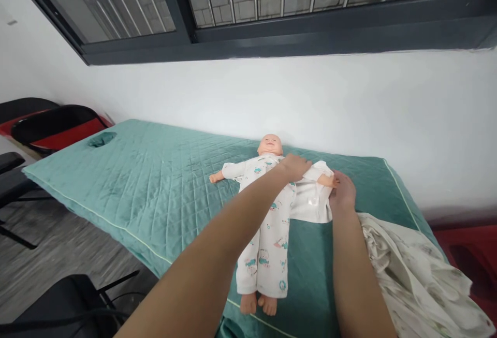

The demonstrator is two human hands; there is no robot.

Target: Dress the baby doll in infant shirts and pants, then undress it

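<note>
A baby doll (271,144) lies on its back on a green quilted cover, dressed in a white printed shirt and trousers (264,255). One arm stretches out to the left in its sleeve, with the small hand bare. At the other shoulder, my left hand (295,166) grips the white sleeve (319,169), its fingertips partly hidden. My right hand (344,191) is closed around the doll's hand (328,180), which sticks out of that sleeve. Beneath this arm a white flap of the shirt (311,201) lies spread over the cover.
The green padded bed (166,172) stands against a white wall under a barred window (256,32). A crumpled white printed cloth (415,270) lies beside my right forearm. Black chairs (58,304) stand at the left, and a red object (471,255) is past the bed's right end.
</note>
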